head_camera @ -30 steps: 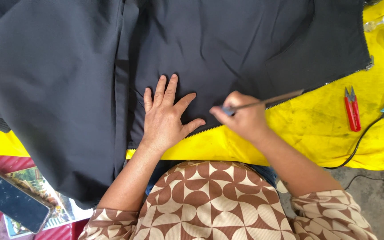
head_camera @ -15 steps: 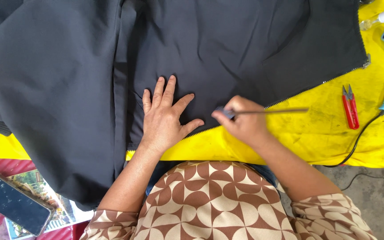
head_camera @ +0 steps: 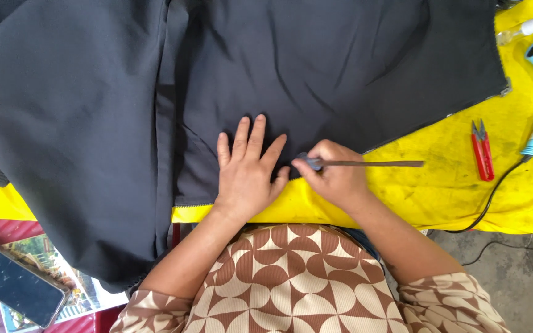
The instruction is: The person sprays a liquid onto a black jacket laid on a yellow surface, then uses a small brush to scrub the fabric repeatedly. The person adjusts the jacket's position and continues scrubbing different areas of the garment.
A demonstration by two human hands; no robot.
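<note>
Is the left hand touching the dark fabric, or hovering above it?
Touching. The head view shows the left hand lying flat, fingers spread, palm pressed onto the dark fabric, with no gap showing beneath it.

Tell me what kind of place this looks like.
Probably a tailoring or garment workbench: dark fabric spread over a yellow-covered table, red thread snips, and a thin tool in the right hand.

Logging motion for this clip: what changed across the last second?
The right hand swung its thin rod-like tool from tilted up-right to level, sliding slightly toward the left hand. That hand stayed flat on the dark fabric; the red snips did not move.
</note>
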